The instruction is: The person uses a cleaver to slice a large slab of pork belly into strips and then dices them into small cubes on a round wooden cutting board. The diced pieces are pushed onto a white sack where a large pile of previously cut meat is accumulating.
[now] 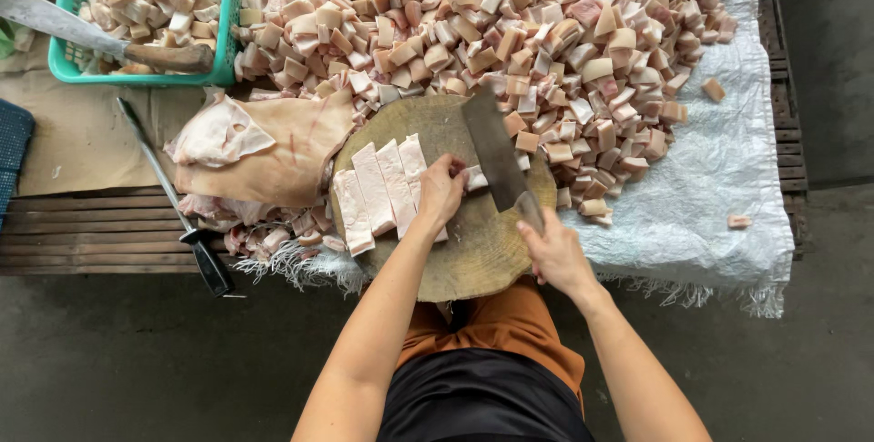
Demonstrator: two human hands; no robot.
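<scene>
We see right hand (557, 255) gripping cleaver (496, 155) over chopping block (473, 255); left hand (442, 192) pressing down pork strips (378, 192).

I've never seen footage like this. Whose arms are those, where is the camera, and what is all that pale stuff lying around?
There is no machine: a person wears a camera on the head, looking down at their own bare arms. The right hand grips a cleaver by its handle. The left hand presses on long strips of fatty meat on a round wooden chopping block. Beyond it, a big heap of cut cubes lies on a white woven sheet. At left are an uncut slab, a sharpening steel and a green basket with more cubes and a second knife.
</scene>
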